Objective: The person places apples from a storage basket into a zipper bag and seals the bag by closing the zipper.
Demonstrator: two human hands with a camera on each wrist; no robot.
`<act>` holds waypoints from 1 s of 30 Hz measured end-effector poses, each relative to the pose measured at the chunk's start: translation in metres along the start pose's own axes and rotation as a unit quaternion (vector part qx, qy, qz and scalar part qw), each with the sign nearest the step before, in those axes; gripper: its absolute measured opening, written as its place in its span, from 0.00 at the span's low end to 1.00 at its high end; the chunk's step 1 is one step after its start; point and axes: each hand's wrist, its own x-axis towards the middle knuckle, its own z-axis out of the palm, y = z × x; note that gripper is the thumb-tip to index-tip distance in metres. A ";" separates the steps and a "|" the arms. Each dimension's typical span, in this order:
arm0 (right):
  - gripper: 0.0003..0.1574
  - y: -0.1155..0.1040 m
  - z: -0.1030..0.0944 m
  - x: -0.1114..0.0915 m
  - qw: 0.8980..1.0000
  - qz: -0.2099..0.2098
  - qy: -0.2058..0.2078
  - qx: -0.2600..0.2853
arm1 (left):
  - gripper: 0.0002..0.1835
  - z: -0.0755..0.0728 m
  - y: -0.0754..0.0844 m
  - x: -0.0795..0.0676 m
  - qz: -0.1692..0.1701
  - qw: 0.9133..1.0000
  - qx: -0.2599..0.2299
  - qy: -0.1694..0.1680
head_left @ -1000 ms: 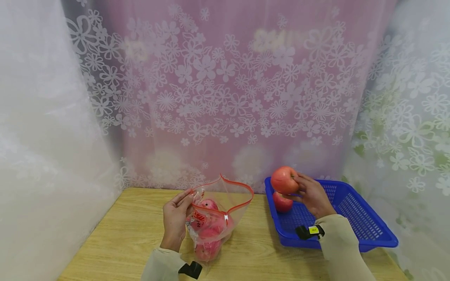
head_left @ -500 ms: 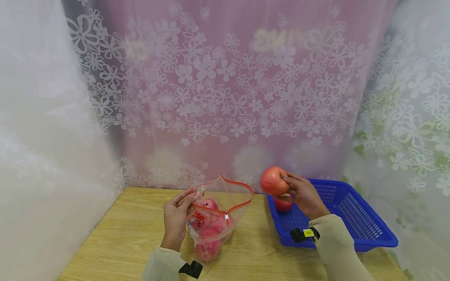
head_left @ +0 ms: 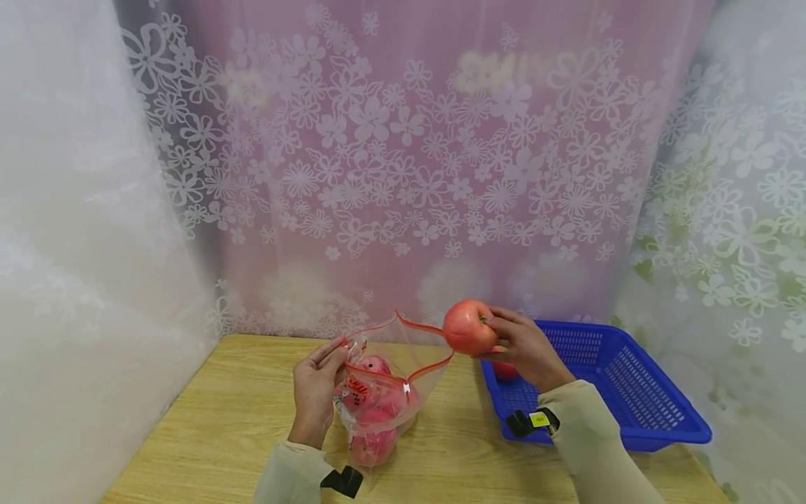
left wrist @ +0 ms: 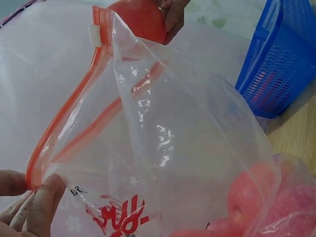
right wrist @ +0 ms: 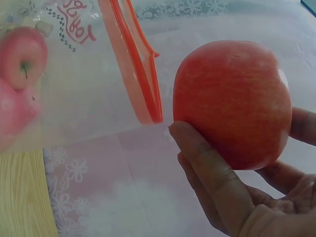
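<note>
My left hand pinches the left edge of a clear zip bag with a red zip strip and a white slider. The bag's mouth gapes, and several apples lie in its lower part. In my right hand is a red apple, held between thumb and fingers just right of the bag's mouth. The right wrist view shows this apple beside the red zip strip, a narrow gap between them. From the left wrist view, fingers grip the zip's end.
A blue plastic basket stands at the right of the wooden table. Another red apple sits at its left end, partly hidden by my right hand. Flowered plastic curtains hang behind and at both sides.
My right hand has carried the apple left from over the basket to the right edge of the bag's mouth. The left hand and the bag have stayed almost still.
</note>
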 end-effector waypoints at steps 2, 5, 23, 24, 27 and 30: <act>0.39 0.000 0.004 0.001 1.000 0.002 -0.007 -0.004 | 0.18 0.000 0.000 0.000 -0.001 1.000 -0.002 0.000; 0.38 -0.002 0.011 0.004 1.000 0.004 -0.016 -0.010 | 0.18 0.000 0.000 0.000 -0.002 1.000 -0.005 0.000; 0.35 -0.005 0.051 0.019 0.995 0.019 -0.035 -0.090 | 0.18 -0.003 0.002 0.001 -0.012 1.000 -0.007 -0.002; 0.35 -0.006 0.054 0.019 0.995 0.019 -0.036 -0.095 | 0.18 -0.003 0.002 0.001 -0.012 1.000 -0.008 -0.002; 0.35 -0.007 0.061 0.020 0.994 0.017 -0.038 -0.103 | 0.18 -0.002 0.002 0.002 -0.011 1.000 -0.010 -0.002; 0.33 -0.008 0.068 0.021 0.992 0.013 -0.034 -0.117 | 0.18 -0.002 0.002 0.003 -0.009 1.000 -0.013 -0.002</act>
